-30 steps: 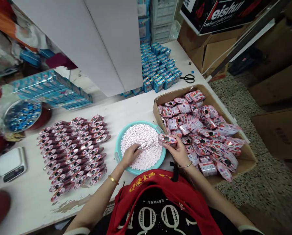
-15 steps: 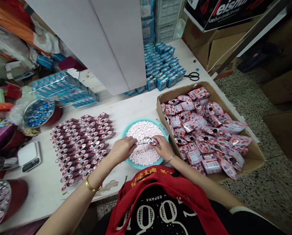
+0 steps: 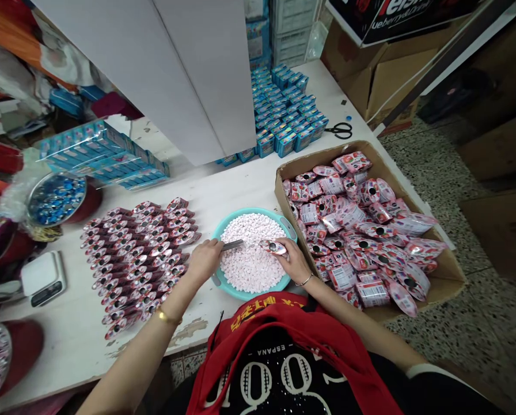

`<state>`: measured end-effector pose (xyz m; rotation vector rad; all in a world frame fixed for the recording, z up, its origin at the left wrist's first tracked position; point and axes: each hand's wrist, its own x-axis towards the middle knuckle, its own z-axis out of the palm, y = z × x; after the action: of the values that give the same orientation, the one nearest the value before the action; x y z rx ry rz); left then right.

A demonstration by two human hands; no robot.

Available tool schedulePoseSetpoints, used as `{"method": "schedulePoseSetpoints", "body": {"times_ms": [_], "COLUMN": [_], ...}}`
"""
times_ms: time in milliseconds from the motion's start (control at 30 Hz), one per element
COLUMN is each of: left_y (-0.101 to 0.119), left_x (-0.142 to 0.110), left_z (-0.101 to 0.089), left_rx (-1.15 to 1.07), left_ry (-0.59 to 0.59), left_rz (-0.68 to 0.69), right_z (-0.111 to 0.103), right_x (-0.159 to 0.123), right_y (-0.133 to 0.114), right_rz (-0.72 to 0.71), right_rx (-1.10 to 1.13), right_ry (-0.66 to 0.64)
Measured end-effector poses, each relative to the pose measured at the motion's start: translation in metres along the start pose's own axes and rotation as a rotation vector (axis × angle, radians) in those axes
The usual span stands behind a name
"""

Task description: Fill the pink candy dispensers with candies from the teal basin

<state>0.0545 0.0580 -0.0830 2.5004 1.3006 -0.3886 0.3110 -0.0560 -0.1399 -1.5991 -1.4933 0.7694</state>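
- The left hand (image 3: 206,260) is closed on a metal scoop (image 3: 232,245), over white pellets (image 3: 253,268) in the teal basin (image 3: 231,293).
- The right hand (image 3: 295,262) pinches a pink packet (image 3: 273,247) over them too.
- A cardboard box (image 3: 284,196) sits beside it.

The left hand (image 3: 206,260) gripped a narrow grey tool (image 3: 232,245) over white pellets (image 3: 253,271) in a teal basin (image 3: 239,294), while the right hand (image 3: 295,263) held a small printed pouch (image 3: 273,247) above them; similar packs (image 3: 344,276) lay jumbled in an open carton (image 3: 450,275) beside the basin
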Motion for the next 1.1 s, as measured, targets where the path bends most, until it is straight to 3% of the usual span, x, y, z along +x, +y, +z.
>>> {"method": "schedulePoseSetpoints", "body": {"times_ms": [67, 167, 267, 367, 533, 667, 767, 867, 1000, 1100], "left_y": [0.003, 0.031, 0.052, 0.044, 0.006, -0.004, 0.006, 0.028, 0.062, 0.073], "left_x": [0.014, 0.036, 0.049, 0.045, 0.015, -0.008, -0.017, -0.021, -0.027, -0.033], "left_z": [0.037, 0.080, 0.098, 0.096, 0.067, 0.026, -0.007, -0.035, -0.062, -0.079], "left_rx": [-0.135, -0.369, -0.456, -0.532, -0.671, -0.606, -0.410, -0.169, 0.056, 0.111], "left_ry": [-0.043, -0.024, 0.002, 0.010, 0.055, 0.070, 0.017, -0.028, -0.028, -0.022], "left_rz": [-0.015, -0.016, -0.028, -0.001, 0.091, 0.175, 0.234, 0.209, 0.150, 0.141], "right_z": [-0.005, -0.011, -0.015, -0.016, -0.009, 0.002, 0.009, 0.014, 0.018, 0.019], "right_x": [-0.002, -0.006, -0.011, -0.016, -0.018, -0.009, -0.001, 0.002, 0.002, 0.000], "right_y": [0.000, -0.001, -0.002, -0.002, 0.000, -0.002, -0.003, -0.004, -0.005, -0.005], "right_rz": [0.023, 0.040, 0.043, 0.048, 0.063, 0.010, -0.046, -0.093, -0.139, -0.137], "right_rx": [0.007, 0.007, 0.008, 0.009, 0.008, 0.023, 0.025, 0.018, 0.027, 0.050], "right_ry": [0.002, -0.024, -0.066, -0.091, -0.112, -0.114, -0.109, -0.113, -0.138, -0.128]}}
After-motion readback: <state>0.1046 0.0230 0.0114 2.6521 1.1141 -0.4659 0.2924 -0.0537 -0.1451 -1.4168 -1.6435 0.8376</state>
